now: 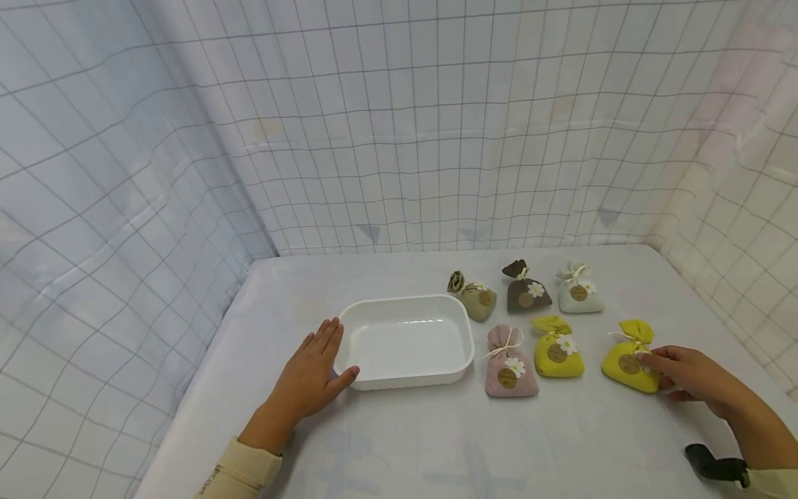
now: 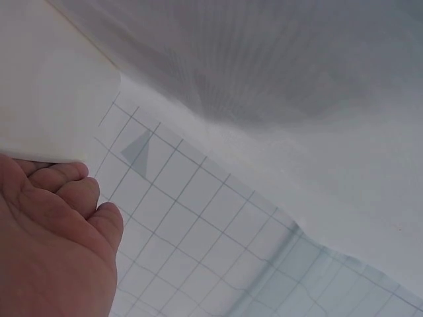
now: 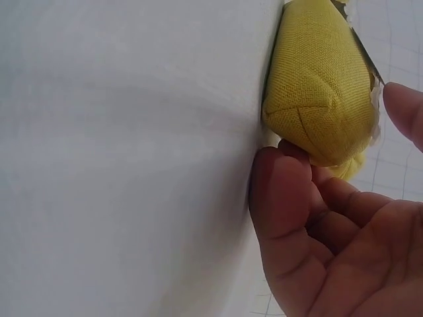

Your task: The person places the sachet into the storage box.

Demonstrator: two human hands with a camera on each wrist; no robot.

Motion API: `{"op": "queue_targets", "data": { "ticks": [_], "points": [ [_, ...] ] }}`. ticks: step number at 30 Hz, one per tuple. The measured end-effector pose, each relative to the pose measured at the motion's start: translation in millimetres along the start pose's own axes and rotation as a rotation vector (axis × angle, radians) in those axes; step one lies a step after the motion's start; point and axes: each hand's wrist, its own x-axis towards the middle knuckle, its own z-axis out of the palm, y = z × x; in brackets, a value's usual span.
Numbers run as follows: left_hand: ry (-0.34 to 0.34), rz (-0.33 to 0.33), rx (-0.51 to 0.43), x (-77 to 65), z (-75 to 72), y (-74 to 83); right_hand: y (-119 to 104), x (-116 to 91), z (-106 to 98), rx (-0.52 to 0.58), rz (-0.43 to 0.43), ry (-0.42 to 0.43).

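In the head view my left hand [image 1: 309,374] lies with straight fingers against the left side of a white rectangular tray [image 1: 405,383]. The left wrist view shows the fingertips at the tray's wall [image 2: 46,99]. At the right, my right hand [image 1: 695,378] pinches the edge of a yellow drawstring sachet [image 1: 630,367] with a round brown label and a white flower. In the right wrist view the thumb is at the label side of the sachet [image 3: 317,86], while the fingers curl at its lower edge, close over the table. Inside the tray nothing lies.
Between tray and right hand lie a second yellow sachet [image 1: 559,360] and a pink sachet [image 1: 511,383]. Behind them are olive [image 1: 476,305], dark brown [image 1: 524,299] and pale [image 1: 580,301] sachets. A black curved object [image 1: 713,464] is near the right wrist. Gridded curtains [image 1: 399,138] surround the table.
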Motion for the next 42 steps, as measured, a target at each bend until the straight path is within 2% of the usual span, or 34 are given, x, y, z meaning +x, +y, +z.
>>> {"op": "queue_targets", "data": {
  "ticks": [21, 42],
  "points": [
    [0.003, -0.006, -0.001, -0.2, 0.2, -0.5, -5, -1, 2, 0.025, -0.059, 0.013],
    [0.015, 0.009, -0.002, -1.3, 1.5, -1.3, -12, 2, 5, 0.036, -0.082, 0.082]
  ]
}}
